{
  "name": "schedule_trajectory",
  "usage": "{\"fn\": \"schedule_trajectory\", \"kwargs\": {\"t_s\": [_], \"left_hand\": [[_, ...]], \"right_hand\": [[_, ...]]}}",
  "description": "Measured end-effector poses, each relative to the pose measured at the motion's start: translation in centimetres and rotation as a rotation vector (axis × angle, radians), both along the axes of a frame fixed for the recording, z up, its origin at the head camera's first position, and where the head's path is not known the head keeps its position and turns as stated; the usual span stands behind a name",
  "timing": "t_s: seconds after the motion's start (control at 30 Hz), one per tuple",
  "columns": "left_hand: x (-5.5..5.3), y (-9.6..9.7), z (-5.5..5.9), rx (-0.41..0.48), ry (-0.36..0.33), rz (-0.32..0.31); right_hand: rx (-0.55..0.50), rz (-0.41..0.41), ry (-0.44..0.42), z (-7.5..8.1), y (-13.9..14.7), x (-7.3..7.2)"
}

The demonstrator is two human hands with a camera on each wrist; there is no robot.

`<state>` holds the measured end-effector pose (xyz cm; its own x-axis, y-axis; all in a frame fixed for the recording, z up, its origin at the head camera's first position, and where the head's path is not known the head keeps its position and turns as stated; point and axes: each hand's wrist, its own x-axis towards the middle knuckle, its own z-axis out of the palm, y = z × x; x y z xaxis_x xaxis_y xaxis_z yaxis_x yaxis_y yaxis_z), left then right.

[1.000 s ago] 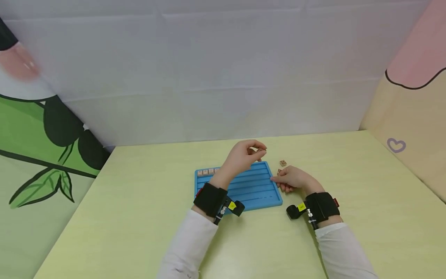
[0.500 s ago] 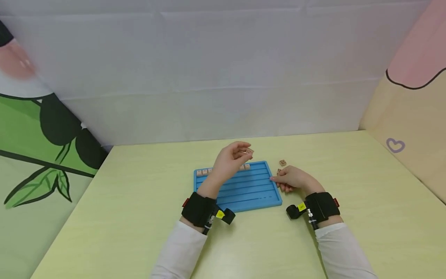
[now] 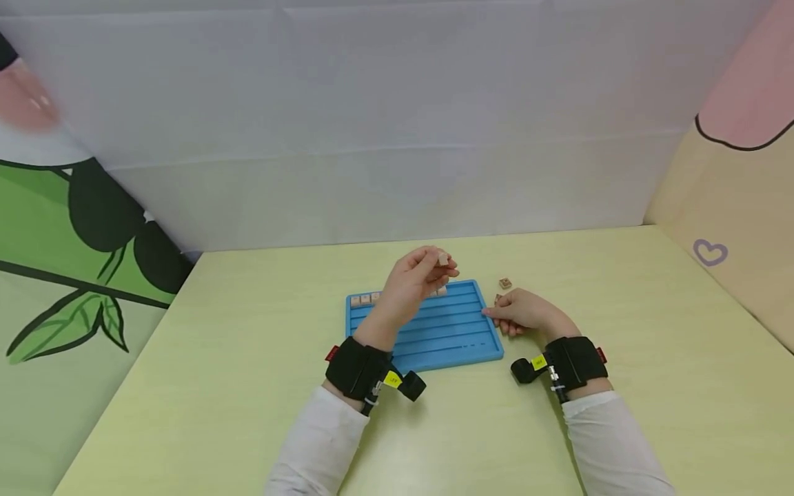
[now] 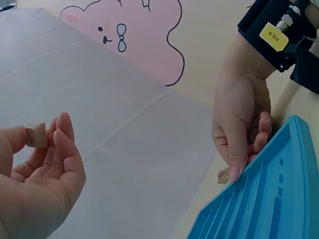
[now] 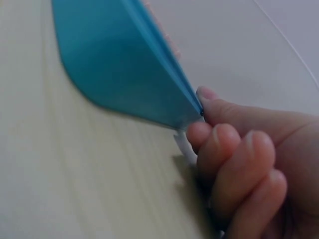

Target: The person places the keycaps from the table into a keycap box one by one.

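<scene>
A blue ridged tray stands on the table, with a row of small wooden tiles along its far groove. My left hand is above the tray's far part and hides the middle of that row. Between its thumb and fingers it pinches one small wooden tile, whose plain side faces the head camera. At the tray's right edge, my right hand grips the rim, thumb on top and fingers curled beneath, as the right wrist view shows. That view also shows the tray's smooth underside, tilted up from the table.
A loose wooden tile lies on the table beyond the right hand. Another tile lies close to that hand's knuckles. A pale cloth wall rises behind the table, with printed panels at both sides.
My left hand has moved left from beyond the tray's far edge with the tile and turned it between its fingers. The right hand has kept its grip on the tray rim.
</scene>
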<state>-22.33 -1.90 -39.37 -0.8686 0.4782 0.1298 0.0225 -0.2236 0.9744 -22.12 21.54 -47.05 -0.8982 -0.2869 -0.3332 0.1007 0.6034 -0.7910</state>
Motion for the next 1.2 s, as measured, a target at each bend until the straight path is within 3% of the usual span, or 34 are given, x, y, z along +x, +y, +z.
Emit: {"fn": "schedule_trajectory", "kwargs": {"t_s": [0.23,0.63,0.97,1.1,1.2], "left_hand": [[0.4,0.5,0.7,0.203,-0.175,-0.094],[1.3,1.1,1.4,0.28,-0.264,-0.127],[1.5,1.4,1.2,0.171,-0.167,-0.07],[1.6,1.5,0.9,0.08,-0.109,0.007],[1.7,1.4,0.7,-0.049,-0.009,0.079]], "right_hand": [[-0.004,-0.007,-0.006,0.2,0.0,0.0],[-0.034,-0.017,-0.021,0.3,0.1,0.1],[-0.029,-0.01,-0.025,0.1,0.2,0.1],[-0.02,-0.003,-0.012,0.2,0.2,0.1],[-0.016,0.006,-0.007,0.2,0.2,0.1]]}}
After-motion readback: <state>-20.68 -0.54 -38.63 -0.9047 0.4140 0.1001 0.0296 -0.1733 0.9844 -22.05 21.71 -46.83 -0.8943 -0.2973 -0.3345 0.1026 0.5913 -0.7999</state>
